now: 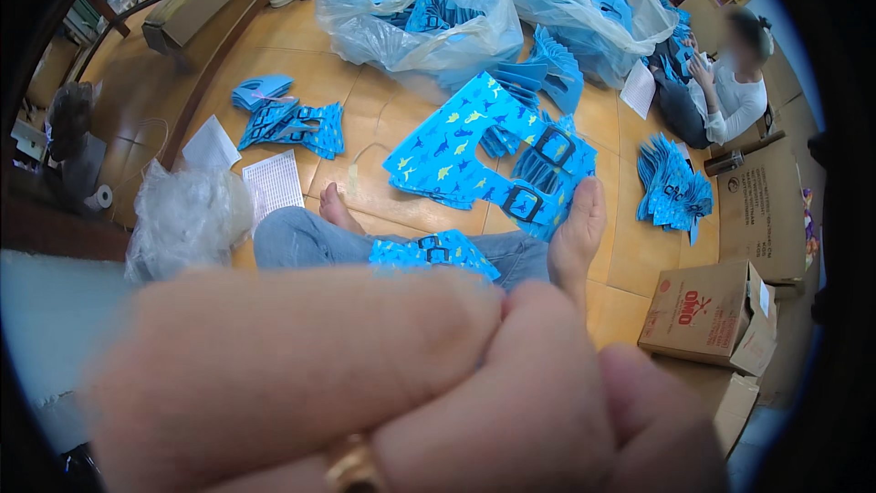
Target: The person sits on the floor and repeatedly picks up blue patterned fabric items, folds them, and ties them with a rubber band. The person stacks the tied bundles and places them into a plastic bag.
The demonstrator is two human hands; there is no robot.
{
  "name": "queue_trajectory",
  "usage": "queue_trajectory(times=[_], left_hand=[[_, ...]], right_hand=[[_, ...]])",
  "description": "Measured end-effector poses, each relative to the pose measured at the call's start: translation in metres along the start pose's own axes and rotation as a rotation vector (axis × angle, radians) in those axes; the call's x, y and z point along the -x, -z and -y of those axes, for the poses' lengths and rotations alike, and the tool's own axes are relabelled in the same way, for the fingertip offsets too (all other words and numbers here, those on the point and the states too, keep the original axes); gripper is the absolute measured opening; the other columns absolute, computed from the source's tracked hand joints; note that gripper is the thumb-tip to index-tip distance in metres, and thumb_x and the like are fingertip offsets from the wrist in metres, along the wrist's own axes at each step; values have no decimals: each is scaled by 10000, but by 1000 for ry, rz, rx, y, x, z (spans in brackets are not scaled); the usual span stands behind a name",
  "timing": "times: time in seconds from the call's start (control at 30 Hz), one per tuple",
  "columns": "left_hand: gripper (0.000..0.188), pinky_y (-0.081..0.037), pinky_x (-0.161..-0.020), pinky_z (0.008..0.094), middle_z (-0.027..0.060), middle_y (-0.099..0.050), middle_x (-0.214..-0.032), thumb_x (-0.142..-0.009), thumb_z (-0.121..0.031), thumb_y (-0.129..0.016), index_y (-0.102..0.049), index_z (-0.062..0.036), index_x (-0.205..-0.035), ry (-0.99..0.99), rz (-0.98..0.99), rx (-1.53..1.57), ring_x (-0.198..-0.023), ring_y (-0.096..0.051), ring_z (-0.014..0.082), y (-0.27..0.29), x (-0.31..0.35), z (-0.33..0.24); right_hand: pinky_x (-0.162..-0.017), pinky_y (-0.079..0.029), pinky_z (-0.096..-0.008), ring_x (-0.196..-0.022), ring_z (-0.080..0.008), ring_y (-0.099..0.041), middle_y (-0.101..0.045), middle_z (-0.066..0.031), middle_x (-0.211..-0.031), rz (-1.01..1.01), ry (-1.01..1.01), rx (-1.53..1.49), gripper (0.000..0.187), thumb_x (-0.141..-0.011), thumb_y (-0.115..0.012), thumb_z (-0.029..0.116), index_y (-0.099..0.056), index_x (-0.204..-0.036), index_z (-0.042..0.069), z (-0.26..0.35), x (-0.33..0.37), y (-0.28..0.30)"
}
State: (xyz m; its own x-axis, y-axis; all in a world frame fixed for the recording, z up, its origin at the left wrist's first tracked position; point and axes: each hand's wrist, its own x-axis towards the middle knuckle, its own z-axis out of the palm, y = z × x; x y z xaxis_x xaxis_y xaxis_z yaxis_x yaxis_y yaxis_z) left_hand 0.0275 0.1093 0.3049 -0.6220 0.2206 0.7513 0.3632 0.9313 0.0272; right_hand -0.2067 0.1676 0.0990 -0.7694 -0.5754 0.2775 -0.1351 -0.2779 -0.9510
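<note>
Large and out of focus, my left hand (274,356) and my right hand (538,393) fill the lower picture, pressed against each other with the fingers curled. A gold ring (356,467) shows on one finger; which hand wears it is hard to tell. Anything between the fingers is hidden. Beyond them, a stack of blue dinosaur-print cut-out pieces (447,146) with black rectangular frames leans by my bare foot (577,228), apart from both hands. More such pieces (433,251) lie on my lap in blue jeans, just above the left hand in the picture.
Two clear plastic bags (351,41) (643,27) hold blue pieces at the back. Blue stacks (292,128) (673,184) lie left and right on the tiled floor. Crumpled plastic (187,224) and a printed sheet (274,184) lie left; cardboard boxes (698,315) stand right. Another person (737,96) sits far right.
</note>
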Motion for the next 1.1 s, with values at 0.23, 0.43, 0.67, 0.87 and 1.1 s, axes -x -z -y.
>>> queue_trajectory(times=[0.23, 0.43, 0.67, 0.87, 1.1], left_hand=[[287, -454, -535, 303, 91, -626, -747, -712, -112, -789, -644, -29, -945, 129, -49, -109, -596, -602, 219, -2, 11, 6], [157, -497, -503, 301, 86, -646, -810, -844, -153, -729, -676, -38, -937, 701, -128, 204, -613, -615, 206, -46, 79, 74], [320, -488, -722, 239, 79, -653, -1029, -958, -239, -636, -604, 15, -1149, 1156, -299, 497, -786, -604, 120, -96, 134, 100], [235, -494, -703, 198, 2, -665, -950, -1010, -221, -575, -609, -14, -1116, 1329, -522, 1131, -796, -590, 32, -114, 155, 100], [255, -492, -759, 201, 8, -666, -999, -1006, -184, -580, -596, 3, -1179, 1232, -600, 1055, -861, -594, 36, -123, 169, 91]], right_hand=[[-626, -300, -187, -728, -9, -332, -399, 87, -781, -95, -53, -101, 309, -1074, -429, 285, -472, -824, 110, -3, 11, -11], [-642, -325, -185, -738, -11, -367, -450, 79, -805, 34, -26, -55, 283, -1067, -435, 269, -532, -886, 75, 18, 7, -11], [-761, -419, -210, -827, -50, -509, -598, 5, -944, 286, -180, -40, 285, -997, -426, 171, -601, -1128, -11, 33, 19, -3], [-795, -458, -199, -892, -43, -555, -638, -16, -1027, 289, -312, -168, 269, -1025, -522, 181, -589, -1192, -20, 18, 22, -5], [-771, -471, -189, -873, -33, -566, -650, -10, -1022, 239, -322, -208, 265, -1011, -573, 179, -590, -1188, -17, 9, 31, -3]])
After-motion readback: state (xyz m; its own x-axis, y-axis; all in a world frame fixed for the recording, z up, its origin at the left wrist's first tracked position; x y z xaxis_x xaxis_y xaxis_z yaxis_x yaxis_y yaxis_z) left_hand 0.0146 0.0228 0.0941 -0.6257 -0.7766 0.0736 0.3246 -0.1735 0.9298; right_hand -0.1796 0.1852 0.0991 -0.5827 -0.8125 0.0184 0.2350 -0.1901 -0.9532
